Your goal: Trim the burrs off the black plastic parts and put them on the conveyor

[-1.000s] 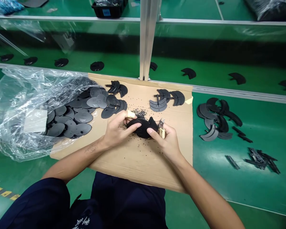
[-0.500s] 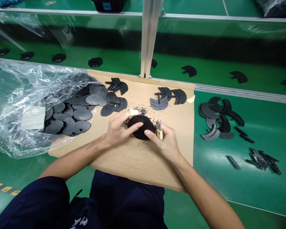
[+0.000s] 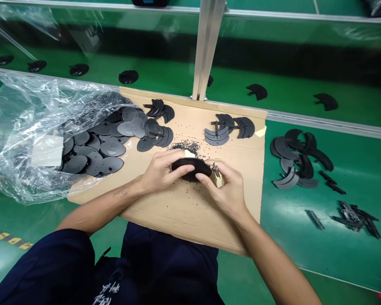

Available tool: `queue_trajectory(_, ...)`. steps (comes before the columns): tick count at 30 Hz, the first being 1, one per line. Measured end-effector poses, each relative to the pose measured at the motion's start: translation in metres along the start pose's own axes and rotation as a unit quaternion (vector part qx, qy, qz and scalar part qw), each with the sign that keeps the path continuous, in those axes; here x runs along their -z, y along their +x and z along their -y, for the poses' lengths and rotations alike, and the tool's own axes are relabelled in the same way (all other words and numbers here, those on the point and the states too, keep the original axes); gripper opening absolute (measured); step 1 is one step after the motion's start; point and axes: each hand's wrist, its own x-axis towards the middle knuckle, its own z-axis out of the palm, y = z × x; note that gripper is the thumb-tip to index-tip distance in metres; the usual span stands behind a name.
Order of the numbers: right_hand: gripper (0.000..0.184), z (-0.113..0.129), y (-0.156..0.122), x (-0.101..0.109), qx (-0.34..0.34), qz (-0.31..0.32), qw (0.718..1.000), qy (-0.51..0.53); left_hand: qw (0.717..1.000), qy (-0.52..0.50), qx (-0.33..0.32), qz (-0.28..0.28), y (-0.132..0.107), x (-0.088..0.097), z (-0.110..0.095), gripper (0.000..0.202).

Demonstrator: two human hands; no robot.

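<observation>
A round black plastic disc [image 3: 195,173] is held over the cardboard, tilted, between both my hands. Closed on its left edge is my left hand [image 3: 163,171], thumb on the near face and a pale yellow cover on one finger. My right hand [image 3: 227,186] grips the disc's right edge with thumb and fingers. Tucked in that same hand is a pair of nippers [image 3: 218,176] with pale handles, its metal jaws pointing up and away. Beyond the disc lie many tiny black scraps [image 3: 190,146]. The fingers behind the disc are partly hidden.
A clear plastic bag [image 3: 25,182] spills oval black discs [image 3: 112,148] at left. Curved black pieces [image 3: 231,129] lie on the cardboard sheet [image 3: 158,216], more pieces [image 3: 287,178] and narrow strips [image 3: 355,216] on the green surface. A metal post [image 3: 206,51] rises behind.
The disc has tipped, so its face now looks narrower. Both hands still hold it, with the nippers staying in the right hand. The whole view has shifted slightly.
</observation>
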Motion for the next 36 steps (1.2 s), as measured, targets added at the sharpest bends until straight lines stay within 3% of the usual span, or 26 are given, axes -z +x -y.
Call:
queue_trajectory(5, 0.01, -0.006, 0.002, 0.007, 0.155, -0.002, 0.985, -0.08, 0.994, 0.063, -0.092, 0.014, -0.001, 0.001, 0.003, 0.017)
queue_trajectory(8, 0.018, -0.012, 0.002, 0.007, 0.238, -0.019, 0.967, -0.085, 0.997, 0.008, -0.079, -0.012, -0.002, -0.002, 0.006, 0.028)
queue_trajectory(11, 0.025, -0.017, 0.001, 0.004, 0.276, -0.047, 0.957, -0.077, 0.995, -0.067, -0.072, -0.023, -0.001, -0.004, 0.006, 0.028)
queue_trajectory(18, 0.03, -0.016, -0.001, 0.002, 0.285, -0.062, 0.953, -0.079, 0.988, -0.088, -0.118, -0.045, 0.0, -0.004, 0.003, 0.035)
queue_trajectory(36, 0.028, -0.018, -0.001, 0.0, 0.261, -0.02, 0.961, -0.084, 0.99, -0.037, -0.125, -0.054, -0.002, 0.001, 0.002, 0.026)
